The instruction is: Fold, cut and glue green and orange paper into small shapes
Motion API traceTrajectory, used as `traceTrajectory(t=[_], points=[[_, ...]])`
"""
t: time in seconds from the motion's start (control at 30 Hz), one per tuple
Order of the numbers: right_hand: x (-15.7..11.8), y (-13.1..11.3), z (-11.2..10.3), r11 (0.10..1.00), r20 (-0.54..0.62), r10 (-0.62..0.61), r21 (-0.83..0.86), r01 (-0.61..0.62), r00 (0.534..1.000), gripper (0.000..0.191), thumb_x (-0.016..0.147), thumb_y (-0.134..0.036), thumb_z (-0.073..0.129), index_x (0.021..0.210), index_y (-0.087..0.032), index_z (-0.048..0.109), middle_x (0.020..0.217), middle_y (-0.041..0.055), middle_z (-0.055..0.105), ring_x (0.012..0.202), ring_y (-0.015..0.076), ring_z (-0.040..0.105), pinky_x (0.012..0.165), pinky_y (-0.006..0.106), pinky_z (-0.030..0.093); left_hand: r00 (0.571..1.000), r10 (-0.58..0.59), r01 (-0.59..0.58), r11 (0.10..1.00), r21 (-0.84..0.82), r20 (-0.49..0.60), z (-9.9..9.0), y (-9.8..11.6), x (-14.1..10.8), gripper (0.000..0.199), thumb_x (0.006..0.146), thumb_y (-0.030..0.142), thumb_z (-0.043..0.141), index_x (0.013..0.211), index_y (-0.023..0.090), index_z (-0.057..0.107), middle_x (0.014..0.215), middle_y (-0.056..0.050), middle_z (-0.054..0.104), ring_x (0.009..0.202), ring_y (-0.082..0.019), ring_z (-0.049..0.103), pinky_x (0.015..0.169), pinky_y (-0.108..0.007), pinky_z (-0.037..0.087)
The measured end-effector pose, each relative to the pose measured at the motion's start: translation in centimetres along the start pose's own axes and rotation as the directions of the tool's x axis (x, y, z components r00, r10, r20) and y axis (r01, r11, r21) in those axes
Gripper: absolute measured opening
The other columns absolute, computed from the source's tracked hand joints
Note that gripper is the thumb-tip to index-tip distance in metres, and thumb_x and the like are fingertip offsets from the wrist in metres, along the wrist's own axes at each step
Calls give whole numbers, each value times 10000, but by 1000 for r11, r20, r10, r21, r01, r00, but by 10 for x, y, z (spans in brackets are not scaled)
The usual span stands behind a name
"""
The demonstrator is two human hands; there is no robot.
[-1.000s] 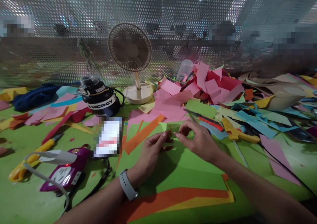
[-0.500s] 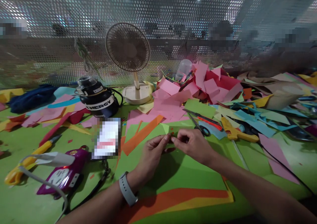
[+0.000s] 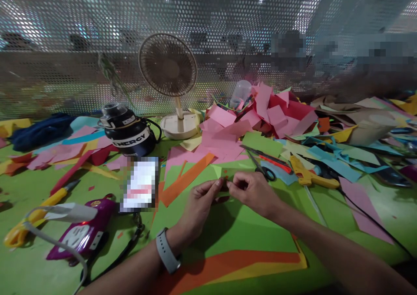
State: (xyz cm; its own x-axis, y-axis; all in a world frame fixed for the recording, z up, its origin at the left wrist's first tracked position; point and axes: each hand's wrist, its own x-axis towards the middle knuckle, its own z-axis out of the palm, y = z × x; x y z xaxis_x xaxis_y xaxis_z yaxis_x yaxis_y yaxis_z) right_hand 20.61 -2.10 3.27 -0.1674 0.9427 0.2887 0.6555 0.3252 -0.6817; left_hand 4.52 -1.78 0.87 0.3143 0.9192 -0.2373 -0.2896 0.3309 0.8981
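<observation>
My left hand (image 3: 203, 201), with a grey watch strap (image 3: 167, 250) on its wrist, is closed in a pinch of thumb and finger. Facing it closely, my right hand (image 3: 256, 195) also pinches at its fingertips. Whatever lies between the fingers is too small to make out. Both hands hover over a stack of coloured paper with a green sheet (image 3: 257, 236) on top and an orange sheet (image 3: 244, 258) showing below. An orange paper strip (image 3: 189, 178) lies just beyond my left hand. Black-handled scissors (image 3: 267, 172) rest past my right hand, near a yellow glue gun (image 3: 309, 176).
Behind stand a desk fan (image 3: 178, 125) and a black bottle (image 3: 130, 134), before a perforated metal screen (image 3: 208, 17). Pink paper scraps (image 3: 224, 132) are heaped at the back. On the left lie a blurred-out phone (image 3: 140, 184), a purple device (image 3: 86, 225) and a yellow tool (image 3: 42, 210).
The fingertips of my two hands are slightly farther apart. Otherwise the hands stay in the same place, and the view has shifted very slightly.
</observation>
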Motion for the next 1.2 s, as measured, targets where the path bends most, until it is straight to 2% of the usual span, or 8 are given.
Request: traceTrajectory(t=[0.17,0.3,0.43,0.5,0.63,0.8,1.03,1.2], points=[[2,-1,-7,989,3,40,140,-40,999,354,841,-289,560,546,-207,382,509,-62,369,497,90,352,489,231,287,1000,-21,21,1000,-1,3,0,2,1,219,736,448,748,815,245,775,930,-35,756,881,-220,673,760,-307,524],[6,1,-18,989,-108,44,148,-27,993,355,882,-338,548,576,-216,417,532,-50,414,507,107,400,509,241,343,1000,-18,18,1000,-26,-5,-1,1,2,223,730,455,756,783,238,762,854,-26,738,847,-209,680,740,-303,530],[13,11,-23,996,-230,-90,-39,83,969,167,889,-356,573,817,-206,595,854,49,661,867,207,605,814,332,449,1000,-17,16,999,-42,-25,-2,-2,3,241,710,455,778,785,227,752,835,-15,722,806,-186,671,732,-297,533],[17,16,-23,994,-167,-86,-75,74,982,172,892,-365,574,902,-203,629,975,78,694,983,239,615,893,376,439,999,-11,10,999,-47,-34,-2,-4,4,257,699,460,785,785,221,748,824,-13,717,803,-186,665,730,-298,535],[19,20,-22,1000,15,3,-13,-3,1000,160,887,-340,594,894,-193,657,903,57,719,862,209,657,776,332,487,999,-20,19,999,-41,-35,-2,-4,4,269,704,462,781,792,211,741,826,-24,710,800,-196,661,703,-299,542],[16,17,-23,993,-81,-105,-68,100,991,168,832,-325,693,932,-205,632,977,69,698,959,236,628,870,376,459,998,-36,36,999,3,-56,-2,-1,3,317,695,507,766,792,207,730,825,-41,706,807,-217,661,662,-310,552],[15,16,-22,969,-48,-238,-85,233,970,173,830,-300,720,773,-200,590,876,61,645,909,223,593,872,382,432,999,-11,14,997,69,-45,-1,0,2,314,711,516,746,772,209,720,797,-40,701,779,-210,657,666,-305,550],[14,15,-23,965,-3,-251,-77,250,968,154,816,-247,735,769,-196,597,881,57,647,901,220,589,865,386,418,1000,21,-19,992,125,-12,0,1,2,324,750,511,717,802,191,719,815,-39,712,756,-196,661,676,-310,546]])
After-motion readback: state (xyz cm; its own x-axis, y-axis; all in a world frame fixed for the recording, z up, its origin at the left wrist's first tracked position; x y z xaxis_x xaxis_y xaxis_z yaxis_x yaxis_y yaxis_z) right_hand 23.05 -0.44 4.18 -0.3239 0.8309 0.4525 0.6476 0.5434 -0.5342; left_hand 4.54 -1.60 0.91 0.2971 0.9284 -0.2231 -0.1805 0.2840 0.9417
